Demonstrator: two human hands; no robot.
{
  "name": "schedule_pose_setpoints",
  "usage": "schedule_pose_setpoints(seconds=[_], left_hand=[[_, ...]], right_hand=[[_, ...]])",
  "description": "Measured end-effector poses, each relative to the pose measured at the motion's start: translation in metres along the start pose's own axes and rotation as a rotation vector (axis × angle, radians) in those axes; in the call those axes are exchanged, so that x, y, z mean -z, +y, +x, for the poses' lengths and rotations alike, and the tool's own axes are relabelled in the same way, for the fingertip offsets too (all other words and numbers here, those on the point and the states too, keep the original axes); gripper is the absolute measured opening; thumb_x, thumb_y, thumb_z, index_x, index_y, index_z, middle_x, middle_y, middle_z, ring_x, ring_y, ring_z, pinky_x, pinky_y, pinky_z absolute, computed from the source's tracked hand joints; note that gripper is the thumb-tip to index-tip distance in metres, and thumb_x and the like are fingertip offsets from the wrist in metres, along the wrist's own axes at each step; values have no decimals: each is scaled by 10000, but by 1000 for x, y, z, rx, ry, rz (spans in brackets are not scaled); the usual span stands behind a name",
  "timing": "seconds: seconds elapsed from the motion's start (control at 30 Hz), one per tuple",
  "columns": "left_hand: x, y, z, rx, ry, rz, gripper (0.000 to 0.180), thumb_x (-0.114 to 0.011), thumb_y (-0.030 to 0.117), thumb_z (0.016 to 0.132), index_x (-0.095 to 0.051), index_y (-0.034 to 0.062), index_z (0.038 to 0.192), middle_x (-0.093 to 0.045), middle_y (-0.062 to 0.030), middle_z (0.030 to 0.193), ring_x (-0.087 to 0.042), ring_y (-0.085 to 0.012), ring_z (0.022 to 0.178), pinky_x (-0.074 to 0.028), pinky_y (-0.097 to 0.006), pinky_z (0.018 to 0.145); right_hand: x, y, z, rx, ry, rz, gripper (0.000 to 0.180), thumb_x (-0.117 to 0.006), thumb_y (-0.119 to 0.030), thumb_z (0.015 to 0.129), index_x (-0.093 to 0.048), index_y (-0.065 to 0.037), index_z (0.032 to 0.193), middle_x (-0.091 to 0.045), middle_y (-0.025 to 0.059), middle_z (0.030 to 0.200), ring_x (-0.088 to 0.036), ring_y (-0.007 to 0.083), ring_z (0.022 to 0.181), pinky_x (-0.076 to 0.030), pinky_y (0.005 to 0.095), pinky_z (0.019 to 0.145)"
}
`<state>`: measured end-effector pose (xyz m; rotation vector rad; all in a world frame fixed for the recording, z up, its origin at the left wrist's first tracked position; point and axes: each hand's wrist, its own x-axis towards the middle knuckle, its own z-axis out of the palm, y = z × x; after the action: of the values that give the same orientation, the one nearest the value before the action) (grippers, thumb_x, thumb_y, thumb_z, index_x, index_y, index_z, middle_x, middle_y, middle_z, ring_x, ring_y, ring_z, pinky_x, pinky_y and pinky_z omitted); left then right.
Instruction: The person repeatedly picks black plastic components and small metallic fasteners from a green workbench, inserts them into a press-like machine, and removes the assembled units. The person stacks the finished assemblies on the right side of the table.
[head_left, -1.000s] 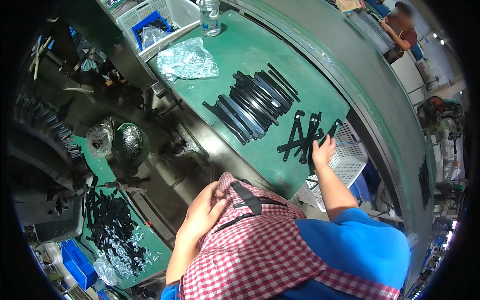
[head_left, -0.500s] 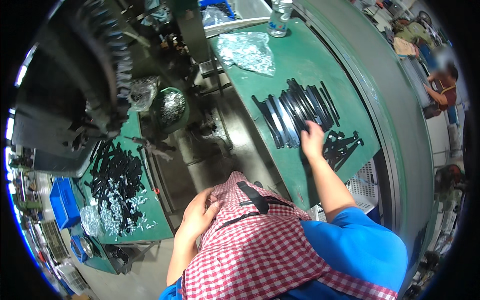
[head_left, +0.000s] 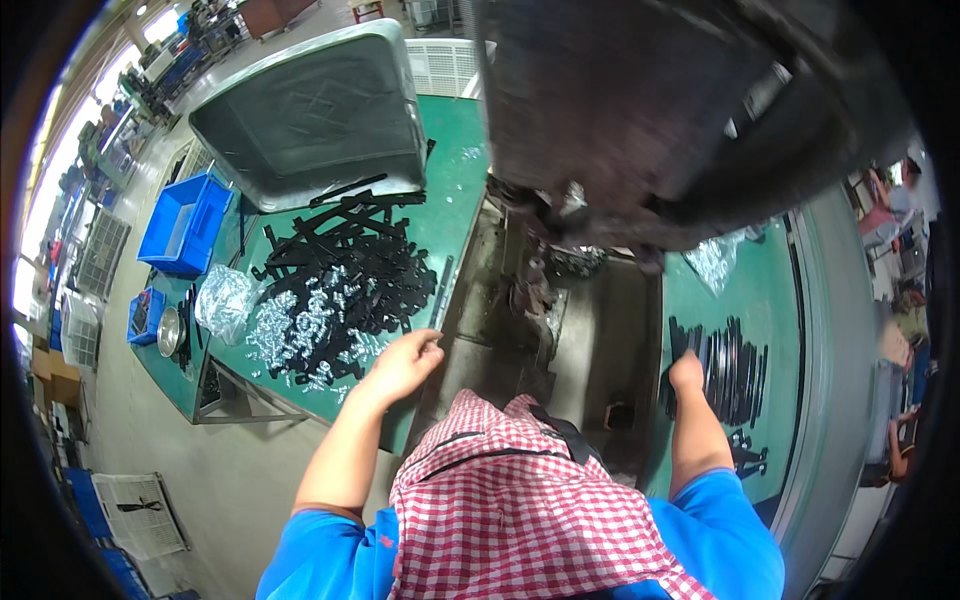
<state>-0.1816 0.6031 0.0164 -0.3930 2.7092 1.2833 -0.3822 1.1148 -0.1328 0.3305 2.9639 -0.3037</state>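
Observation:
My left hand is over the near right edge of the left table, fingers curled and thumb drawn in; anything between them is too small to make out. Beside it lies a heap of black flat strips with small shiny metal parts scattered over its near side. On the right table, my right hand is closed at the left end of a row of black strips, apparently around a strip there; its fingertips are partly hidden.
A large dark machine rises between the green tables. A grey tub stands tilted behind the heap, with a blue bin and a clear plastic bag at its left. Another plastic bag lies on the right table.
My view has swung left, bringing the left table closer. My left hand has moved from the apron to that table's edge. My right hand is now at the strip row's left end.

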Motion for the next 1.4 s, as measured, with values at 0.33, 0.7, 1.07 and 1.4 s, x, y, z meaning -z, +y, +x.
schedule_pose_setpoints(seconds=[0.33,0.7,1.07,1.4], left_hand=[[74,-112,223,-77,346,540,400,-556,122,779,-505,22,1163,-527,-163,1135,-517,-315,1075,-445,-402,904],[81,-124,289,-64,-12,895,283,-435,120,834,-551,56,1084,-536,-129,1112,-457,-284,1122,-376,-411,937],[80,48,143,-857,220,416,387,-564,8,727,-555,47,1112,-529,-116,792,-545,-301,759,-465,-377,646],[45,126,100,-993,401,583,457,-597,47,685,-587,45,1142,-447,-68,739,-508,-232,672,-447,-342,547]], right_hand=[[61,-73,-113,-279,-57,1031,185,-362,-57,888,-489,-92,759,-466,3,581,-375,95,407,-297,234,362],[82,-151,-236,-442,-260,1359,102,-490,-120,891,-548,-39,912,-485,13,626,-399,86,484,-309,217,431],[130,-221,-213,133,-229,1347,512,-562,-72,849,-377,-64,1327,-471,6,706,-429,68,507,-353,215,435],[149,-235,-218,632,-112,1043,447,-585,-62,797,-507,6,1232,-530,0,811,-432,57,593,-360,206,555]])
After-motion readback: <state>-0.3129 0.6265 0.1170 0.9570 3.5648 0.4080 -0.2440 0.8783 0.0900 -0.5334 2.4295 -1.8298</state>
